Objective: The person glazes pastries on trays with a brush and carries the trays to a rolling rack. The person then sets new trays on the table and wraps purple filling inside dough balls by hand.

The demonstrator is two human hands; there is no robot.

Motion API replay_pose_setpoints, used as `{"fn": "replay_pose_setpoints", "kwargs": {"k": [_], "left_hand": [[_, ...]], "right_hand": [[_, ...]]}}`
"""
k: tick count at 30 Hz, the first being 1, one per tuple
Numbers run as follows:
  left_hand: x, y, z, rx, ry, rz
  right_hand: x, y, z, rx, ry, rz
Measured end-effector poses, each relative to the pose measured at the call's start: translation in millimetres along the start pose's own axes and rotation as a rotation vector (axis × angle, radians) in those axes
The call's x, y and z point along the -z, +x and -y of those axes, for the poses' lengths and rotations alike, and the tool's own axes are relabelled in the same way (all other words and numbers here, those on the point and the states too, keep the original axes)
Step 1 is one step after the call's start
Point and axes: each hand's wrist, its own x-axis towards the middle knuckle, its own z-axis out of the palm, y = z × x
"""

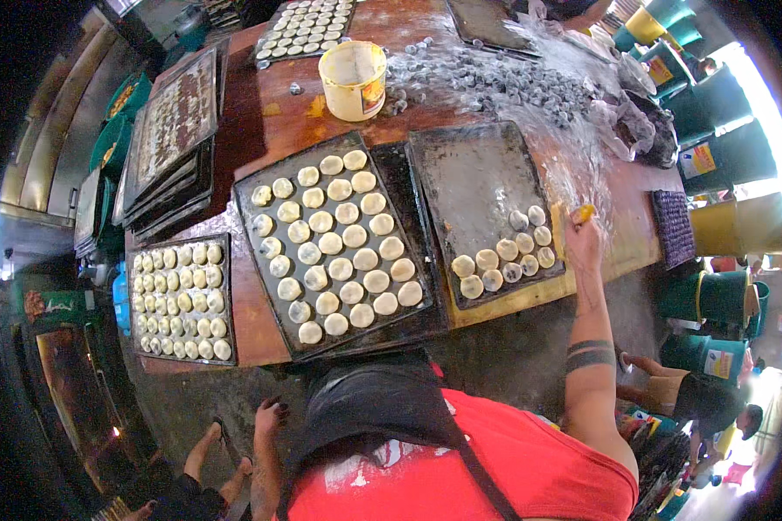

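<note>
My right hand [583, 222] is closed around a small yellow object [586, 212], just off the right edge of a worn baking tray [472, 191]. Pale flattened dough rounds [506, 248] cover the lower part of that tray. To its left, a dark tray holds several rows of dough rounds [330, 244]; another filled tray [181, 297] lies at the table’s left end. My left hand [270, 415] hangs low beside my body, below the table edge, with its fingers loosely bent apart and nothing visible in them.
The wooden table [271, 100] carries stacked trays [167, 130], a white tub [352, 78], floury dark balls [500, 78], plastic bags [621, 122] and a further filled tray [304, 26]. Buckets [708, 286] stack along the right. Other people appear at lower left [202, 460] and lower right [704, 399].
</note>
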Motion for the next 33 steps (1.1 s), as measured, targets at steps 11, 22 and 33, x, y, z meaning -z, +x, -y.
{"fn": "replay_pose_setpoints", "kwargs": {"k": [11, 22, 33], "left_hand": [[13.4, -9.4, 38.2, 0.002, -0.02, -0.056], [2.2, -89.7, 106.2, 0.178, -0.229, -0.167], [-2.0, -145.0, 311.3, 0.152, -0.673, -0.32]], "right_hand": [[-40.1, -25.9, 47.5, -0.051, -0.011, 0.247], [-53.8, -144.3, 338.1, 0.571, 0.866, 0.812], [-133.8, -380.9, 581.9, 1.06, 0.553, 1.203]]}}
